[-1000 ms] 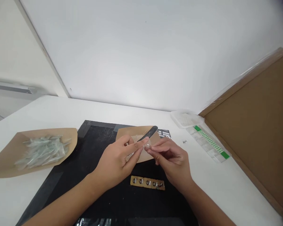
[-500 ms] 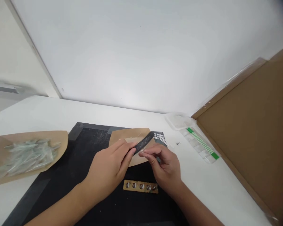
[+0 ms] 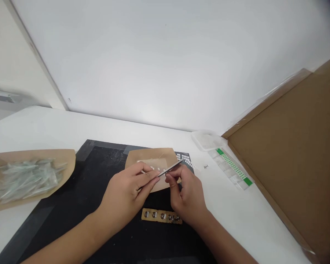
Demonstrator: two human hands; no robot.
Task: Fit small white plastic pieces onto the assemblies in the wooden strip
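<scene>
My left hand (image 3: 126, 189) pinches a thin dark strip (image 3: 173, 167) between thumb and fingers. The strip is tilted up to the right and seen almost edge-on. Just below its edge, my right hand (image 3: 188, 194) has thumb and forefinger pressed together; anything between them is too small to make out. Beneath both hands lies a brown paper tray (image 3: 151, 154) with small white pieces in it. Closer to me, a narrow tan strip (image 3: 158, 216) carries several small shiny metal parts in a row.
At left, a brown paper tray (image 3: 70, 157) holds a heap of clear plastic packets (image 3: 30, 179). White dots (image 3: 183, 157) lie behind my right hand on the black mat (image 3: 85, 194). Rightward are small metal bits (image 3: 206, 166), a green-and-clear case (image 3: 233, 167) and a cardboard panel (image 3: 291, 146).
The dark strip has turned from showing its broad face to nearly edge-on. My right fingers have curled in closer under it. The whole view has shifted slightly.
</scene>
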